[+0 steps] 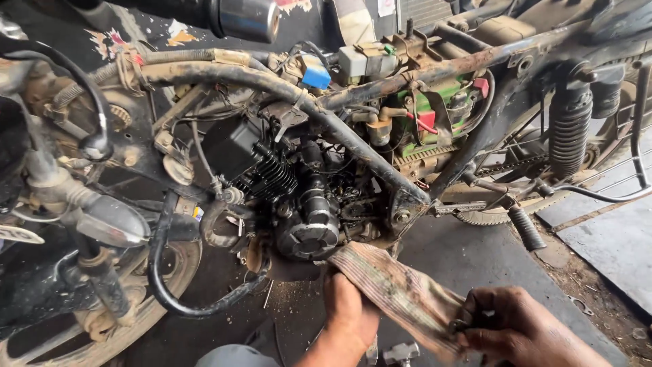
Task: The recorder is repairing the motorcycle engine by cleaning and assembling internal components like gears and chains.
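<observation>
Two hands, both mine, work a dirty striped strap beneath the engine of a stripped motorcycle. From my head camera, looking down: my left hand presses up against the strap just under the engine, fingers curled around its edge, seemingly to guide it. My right hand, further right of the engine, is clenched on the strap's free end, pulling it taut. A rusty frame tube arches above the engine.

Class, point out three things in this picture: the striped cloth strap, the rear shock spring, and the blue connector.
striped cloth strap (401,289), head view, middle of strap.
rear shock spring (569,132), head view, coil middle.
blue connector (316,77), head view, its front face.
</observation>
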